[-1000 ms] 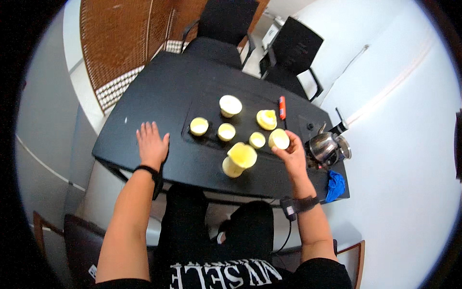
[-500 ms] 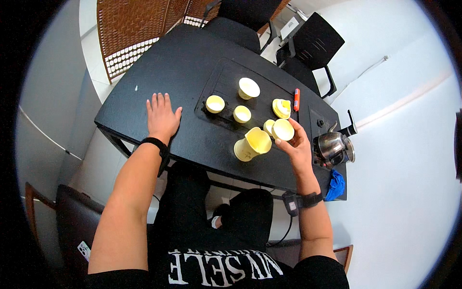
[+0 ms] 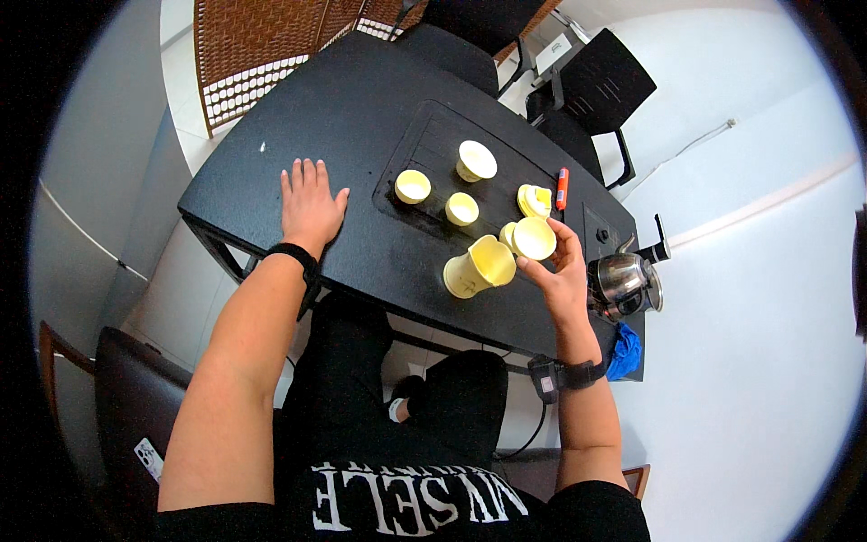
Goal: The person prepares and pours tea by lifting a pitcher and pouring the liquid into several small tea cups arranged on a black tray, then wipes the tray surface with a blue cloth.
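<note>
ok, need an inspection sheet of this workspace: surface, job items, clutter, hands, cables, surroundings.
Surface: black table, black tray toward its middle; small white mark at left.
Job items: held cup partly hiding a small cup; pitcher beside them; two more cups and a bowl on the tray; lid near the red tube.
Clutter: red tube; blue cloth by the kettle.
Hands: left hand open, palm down on table; right hand gripping the held cup.
Cables: black cord at the right wrist; thin cord along the wall.
Surroundings: black chairs, woven screen.
</note>
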The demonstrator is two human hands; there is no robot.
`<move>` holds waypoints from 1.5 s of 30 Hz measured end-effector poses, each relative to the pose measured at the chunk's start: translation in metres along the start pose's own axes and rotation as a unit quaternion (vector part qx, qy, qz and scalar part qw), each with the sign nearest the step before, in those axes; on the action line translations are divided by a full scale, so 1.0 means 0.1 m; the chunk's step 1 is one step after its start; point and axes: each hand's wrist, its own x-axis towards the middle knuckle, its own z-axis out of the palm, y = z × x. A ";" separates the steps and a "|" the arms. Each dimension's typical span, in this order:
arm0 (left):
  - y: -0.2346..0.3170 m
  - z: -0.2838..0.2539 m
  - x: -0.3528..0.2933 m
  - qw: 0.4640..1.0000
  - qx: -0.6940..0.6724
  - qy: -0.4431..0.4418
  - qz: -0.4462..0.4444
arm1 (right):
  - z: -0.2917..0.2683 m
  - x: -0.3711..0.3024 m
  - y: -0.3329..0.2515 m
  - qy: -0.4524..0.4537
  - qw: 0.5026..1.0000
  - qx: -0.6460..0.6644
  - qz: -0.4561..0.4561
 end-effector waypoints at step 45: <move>0.02 -0.04 0.00 1.000 0.008 -0.024 -0.007 | -0.15 0.05 -0.49 0.011 0.988 -0.137 -0.066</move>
